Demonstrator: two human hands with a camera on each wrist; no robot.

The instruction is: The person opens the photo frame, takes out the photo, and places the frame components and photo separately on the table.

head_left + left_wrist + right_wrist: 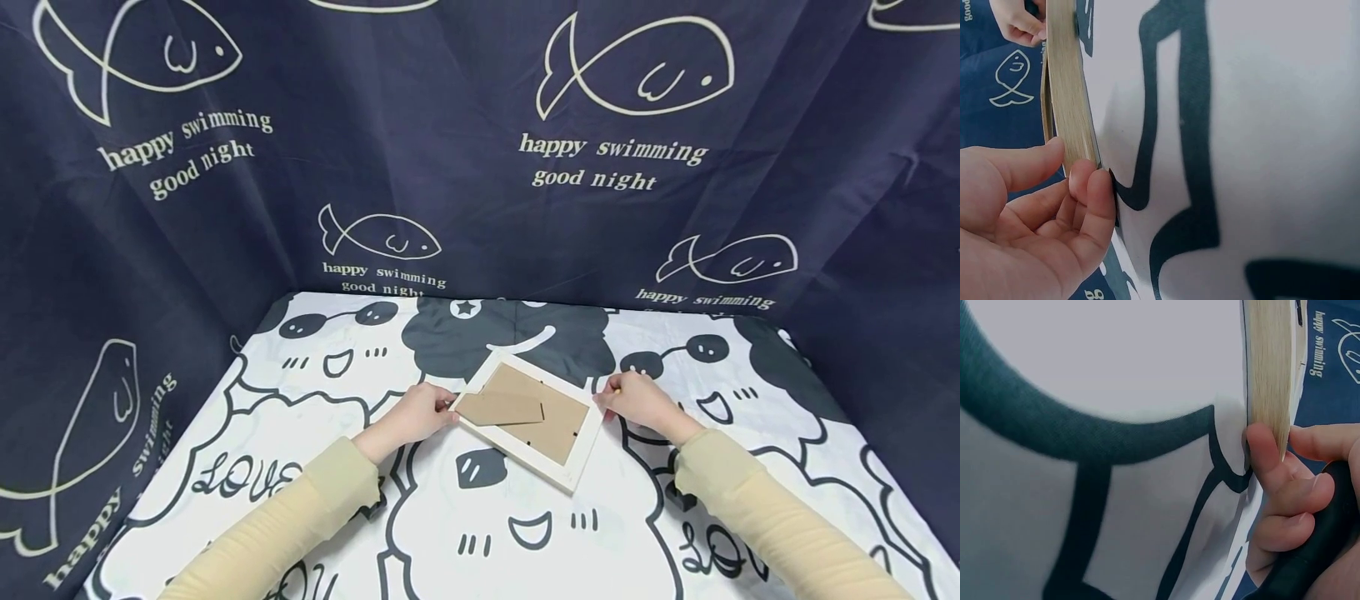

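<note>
A white picture frame with its brown backboard facing up is turned diagonally between my hands. A brown stand flap lies across the backboard, and small dark tabs dot the board's edges. My left hand pinches the left corner between thumb and fingers; the left wrist view shows the frame's wood-grained side there. My right hand pinches the opposite corner. Its curled fingers also keep a black handle-like object against the palm; what kind it is, I cannot tell.
A white cloth printed with black cartoon sheep covers the table under the frame. Dark blue curtains with fish drawings and lettering hang behind the table and at both sides.
</note>
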